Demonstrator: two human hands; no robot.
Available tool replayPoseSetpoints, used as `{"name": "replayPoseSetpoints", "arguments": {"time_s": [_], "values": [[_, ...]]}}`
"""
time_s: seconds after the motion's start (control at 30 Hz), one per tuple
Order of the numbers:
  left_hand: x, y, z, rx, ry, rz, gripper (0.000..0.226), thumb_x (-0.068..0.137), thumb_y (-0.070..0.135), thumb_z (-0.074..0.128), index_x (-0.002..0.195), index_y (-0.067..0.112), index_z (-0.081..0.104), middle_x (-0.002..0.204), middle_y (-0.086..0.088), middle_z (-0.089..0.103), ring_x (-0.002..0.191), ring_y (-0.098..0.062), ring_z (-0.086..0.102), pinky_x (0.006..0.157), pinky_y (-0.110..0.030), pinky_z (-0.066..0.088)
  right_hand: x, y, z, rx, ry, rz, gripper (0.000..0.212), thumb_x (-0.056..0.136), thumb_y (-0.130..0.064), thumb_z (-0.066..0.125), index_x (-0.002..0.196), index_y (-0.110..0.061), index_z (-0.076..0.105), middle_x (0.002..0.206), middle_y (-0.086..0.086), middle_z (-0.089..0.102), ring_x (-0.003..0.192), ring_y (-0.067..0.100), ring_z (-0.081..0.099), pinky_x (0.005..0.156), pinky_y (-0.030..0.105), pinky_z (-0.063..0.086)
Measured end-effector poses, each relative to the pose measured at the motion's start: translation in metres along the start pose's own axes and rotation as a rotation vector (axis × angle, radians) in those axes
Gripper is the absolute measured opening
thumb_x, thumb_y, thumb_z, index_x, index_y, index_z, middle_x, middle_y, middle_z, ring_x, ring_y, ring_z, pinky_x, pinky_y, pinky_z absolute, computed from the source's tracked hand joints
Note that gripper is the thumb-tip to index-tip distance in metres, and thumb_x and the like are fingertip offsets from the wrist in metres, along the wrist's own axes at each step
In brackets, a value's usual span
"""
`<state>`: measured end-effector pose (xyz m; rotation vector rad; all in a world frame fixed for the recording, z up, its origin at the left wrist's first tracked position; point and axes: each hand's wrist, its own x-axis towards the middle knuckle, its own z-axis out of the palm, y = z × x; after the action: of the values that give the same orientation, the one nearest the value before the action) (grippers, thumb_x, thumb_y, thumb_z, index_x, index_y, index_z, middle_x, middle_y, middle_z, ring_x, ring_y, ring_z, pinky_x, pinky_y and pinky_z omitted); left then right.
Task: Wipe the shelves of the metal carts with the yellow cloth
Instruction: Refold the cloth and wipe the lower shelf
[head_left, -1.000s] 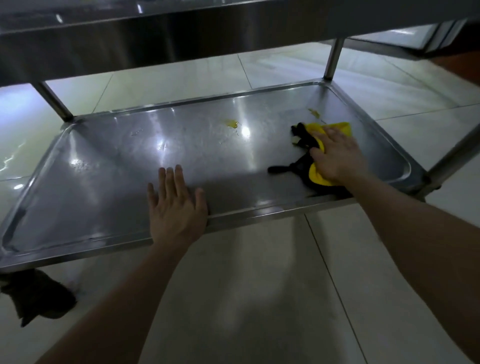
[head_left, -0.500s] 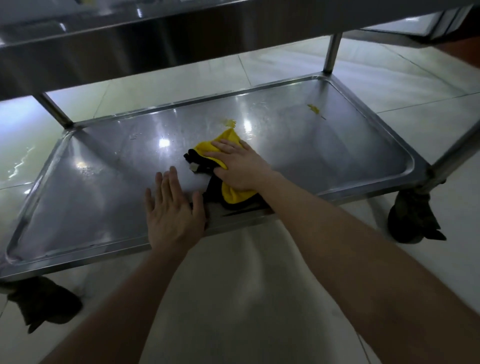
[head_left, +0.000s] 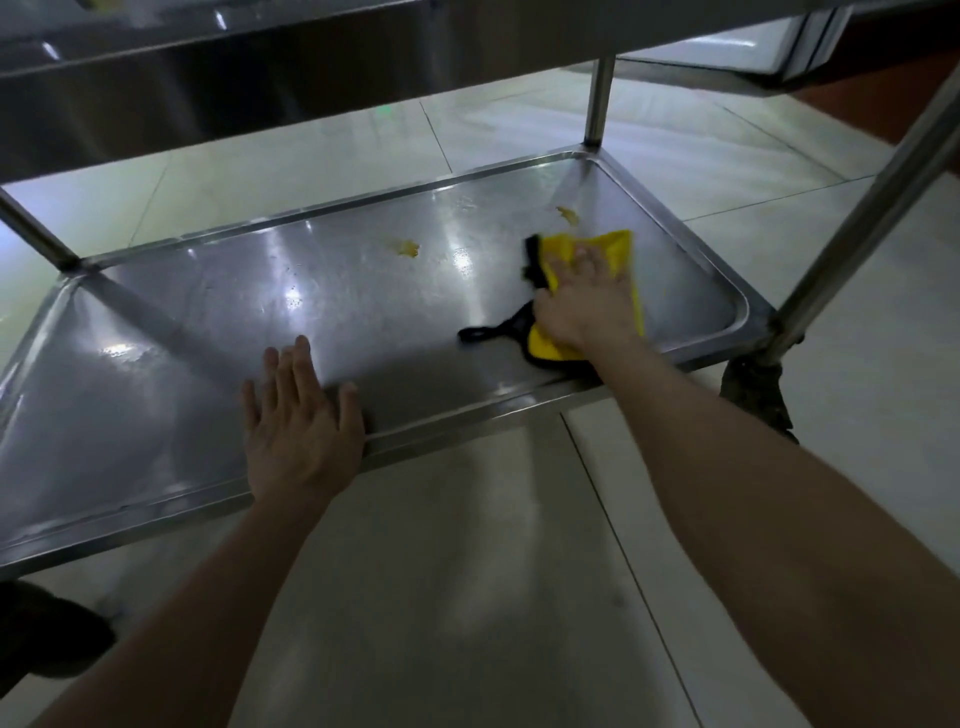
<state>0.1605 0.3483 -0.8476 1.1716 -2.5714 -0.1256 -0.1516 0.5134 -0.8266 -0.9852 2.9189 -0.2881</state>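
The bottom shelf of the metal cart (head_left: 156, 364) is a shallow steel tray low over the floor. My right hand (head_left: 584, 299) presses flat on the yellow cloth (head_left: 613, 249), which has a black edge, at the shelf's right side. My left hand (head_left: 298, 421) rests flat on the shelf's near rim, fingers straight. Two yellowish stains lie on the steel: one (head_left: 408, 248) near the middle and one (head_left: 569, 214) just beyond the cloth.
The cart's upper shelf (head_left: 260, 62) overhangs the top of the view. Upright posts stand at the back right (head_left: 597, 93), the back left (head_left: 31, 228) and the front right (head_left: 872, 208). A caster (head_left: 758, 389) sits under the front right corner. Pale floor tiles surround the cart.
My right hand has slid the cloth from the middle of the shelf back to the right side. My left hand has stayed on the near rim.
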Motion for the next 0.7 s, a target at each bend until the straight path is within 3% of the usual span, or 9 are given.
{"name": "replayPoseSetpoints", "arguments": {"time_s": [0.17, 0.33, 0.43, 0.6, 0.7], "values": [[0.000, 0.001, -0.001, -0.005, 0.014, 0.017, 0.078, 0.106, 0.057, 0.018, 0.172, 0.016, 0.013, 0.179, -0.011, 0.023, 0.169, -0.026, 0.008, 0.136, -0.053, 0.010, -0.048, -0.112, 0.016, -0.006, -0.072, -0.524, 0.068, 0.105, -0.055, 0.041, 0.168, -0.039, 0.023, 0.178, 0.002, 0.016, 0.165, 0.021, 0.008, 0.131, 0.056, 0.001], [0.000, -0.003, -0.003, -0.017, -0.003, 0.001, 0.075, 0.107, 0.056, 0.021, 0.171, 0.017, 0.017, 0.178, -0.013, 0.024, 0.169, -0.028, 0.010, 0.134, -0.055, 0.014, -0.037, -0.091, 0.002, 0.088, -0.209, -0.658, 0.060, 0.109, -0.047, 0.042, 0.167, -0.043, 0.027, 0.179, -0.009, 0.009, 0.164, 0.012, 0.002, 0.133, 0.046, -0.001], [0.001, -0.006, -0.005, -0.024, -0.029, 0.015, 0.076, 0.106, 0.061, 0.017, 0.170, 0.019, 0.017, 0.179, -0.013, 0.022, 0.169, -0.027, 0.008, 0.135, -0.055, 0.012, -0.019, -0.026, -0.009, 0.103, -0.153, -0.520, 0.060, 0.110, -0.046, 0.043, 0.167, -0.043, 0.026, 0.178, -0.008, 0.011, 0.164, 0.013, 0.005, 0.133, 0.044, 0.002], [0.002, -0.002, -0.007, -0.005, -0.041, -0.002, 0.080, 0.103, 0.064, 0.014, 0.170, 0.020, 0.021, 0.179, -0.012, 0.022, 0.169, -0.026, 0.009, 0.136, -0.053, 0.010, 0.009, 0.109, -0.029, 0.055, -0.037, -0.103, 0.062, 0.107, -0.052, 0.040, 0.167, -0.044, 0.024, 0.179, -0.001, 0.014, 0.165, 0.018, 0.008, 0.133, 0.047, 0.004], [0.000, 0.002, -0.004, 0.015, 0.007, 0.023, 0.077, 0.104, 0.064, 0.017, 0.168, 0.020, 0.026, 0.176, -0.013, 0.028, 0.167, -0.029, 0.014, 0.135, -0.054, 0.012, 0.005, 0.118, -0.025, 0.015, -0.020, 0.021, 0.070, 0.100, -0.059, 0.031, 0.168, -0.043, 0.020, 0.179, -0.002, 0.009, 0.165, 0.018, 0.004, 0.132, 0.054, 0.000]]}}
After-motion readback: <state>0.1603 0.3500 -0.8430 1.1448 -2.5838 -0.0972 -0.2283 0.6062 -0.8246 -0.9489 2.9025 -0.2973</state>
